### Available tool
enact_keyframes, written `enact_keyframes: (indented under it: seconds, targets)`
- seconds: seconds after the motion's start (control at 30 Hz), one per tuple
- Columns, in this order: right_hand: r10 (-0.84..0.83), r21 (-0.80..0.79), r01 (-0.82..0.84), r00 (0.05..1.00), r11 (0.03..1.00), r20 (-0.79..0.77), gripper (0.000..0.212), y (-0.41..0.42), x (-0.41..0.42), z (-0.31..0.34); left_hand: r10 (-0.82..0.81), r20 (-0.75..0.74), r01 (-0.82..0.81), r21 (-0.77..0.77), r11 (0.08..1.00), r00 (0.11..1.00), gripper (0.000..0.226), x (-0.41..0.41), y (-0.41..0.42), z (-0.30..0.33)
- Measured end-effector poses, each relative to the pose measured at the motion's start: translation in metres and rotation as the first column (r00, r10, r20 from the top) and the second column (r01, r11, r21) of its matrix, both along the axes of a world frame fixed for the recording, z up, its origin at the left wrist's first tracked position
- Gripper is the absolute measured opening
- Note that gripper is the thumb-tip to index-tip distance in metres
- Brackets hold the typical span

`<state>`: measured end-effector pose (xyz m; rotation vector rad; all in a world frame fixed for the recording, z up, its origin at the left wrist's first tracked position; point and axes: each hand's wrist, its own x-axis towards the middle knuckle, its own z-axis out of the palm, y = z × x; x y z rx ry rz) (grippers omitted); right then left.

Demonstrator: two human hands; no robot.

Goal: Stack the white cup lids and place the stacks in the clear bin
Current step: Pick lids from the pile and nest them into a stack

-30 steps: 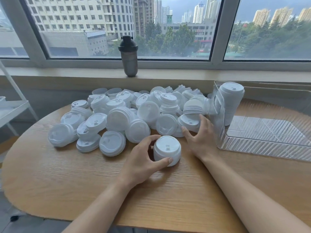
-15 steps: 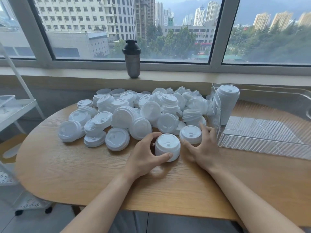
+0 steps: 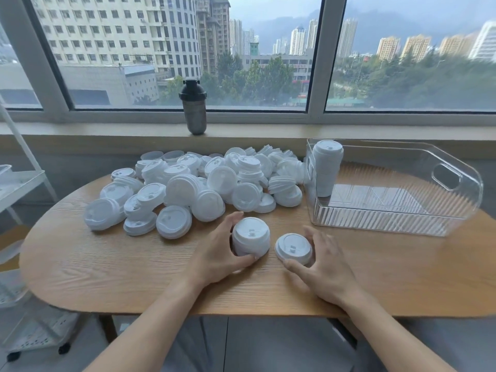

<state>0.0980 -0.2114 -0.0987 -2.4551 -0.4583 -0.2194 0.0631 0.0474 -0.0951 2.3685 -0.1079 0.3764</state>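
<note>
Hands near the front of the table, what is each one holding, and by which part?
Left hand grips the short lid stack round its side. Right hand holds a single lid by its rim.

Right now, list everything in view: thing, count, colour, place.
loose lids: many, white, heaped at table's far middle
short stack: one, white, near centre
single lid: one, white, right of short stack
tall stack: one, white, upright in bin's left end
bin: one, clear, table's right
table: one, wooden
shaker bottle: one, dark, windowsill
shelf cart: one, white, far left
left hand: grips short stack
right hand: holds single lid
</note>
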Motion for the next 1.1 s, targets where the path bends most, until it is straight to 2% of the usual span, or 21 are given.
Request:
enact_keyframes:
  seconds: [0.17, 0.37, 0.53, 0.63, 0.77, 0.83, 0.97, 1.1]
  targets:
    - [0.008, 0.013, -0.008, 1.0, 1.0, 0.005, 0.083, -0.002, -0.002, 0.0, 0.004, 0.011, -0.004, -0.04, 0.999, 1.0, 0.092, 0.002, 0.001, -0.001]
    - [0.067, 0.019, -0.066, 0.997, 0.998, -0.038, 0.09, -0.003, -0.002, 0.001, 0.053, 0.059, -0.038, -0.238, 0.971, 0.997, 0.081, 0.003, 0.001, 0.002]
    - [0.107, -0.02, -0.108, 0.994, 0.994, -0.034, 0.084, -0.002, -0.003, 0.006, 0.026, 0.081, 0.006, -0.368, 0.93, 0.996, 0.081, 0.004, -0.012, 0.002]
    - [0.119, 0.031, -0.117, 0.991, 0.993, -0.062, 0.086, -0.002, -0.002, 0.005, -0.03, 0.099, 0.062, -0.347, 0.936, 0.995, 0.082, 0.008, -0.026, 0.003]
    - [0.13, 0.361, -0.069, 0.981, 0.93, -0.146, 0.066, -0.008, -0.002, 0.005, -0.107, 0.072, 0.125, -0.307, 0.944, 0.992, 0.084, 0.012, -0.045, 0.004]
    - [0.131, 0.438, -0.055, 0.981, 0.897, -0.144, 0.058, -0.009, -0.002, 0.007, -0.138, 0.046, 0.146, -0.306, 0.941, 0.989, 0.082, 0.015, -0.052, 0.004]
    - [0.154, 0.425, -0.098, 0.983, 0.9, -0.1, 0.044, -0.006, -0.002, 0.004, -0.179, 0.014, 0.177, -0.247, 0.953, 0.984, 0.082, 0.016, -0.056, -0.001]
    - [0.156, 0.31, -0.122, 0.984, 0.943, -0.086, 0.047, -0.007, 0.0, -0.002, -0.211, 0.004, 0.207, -0.21, 0.956, 0.978, 0.081, 0.014, -0.057, -0.001]
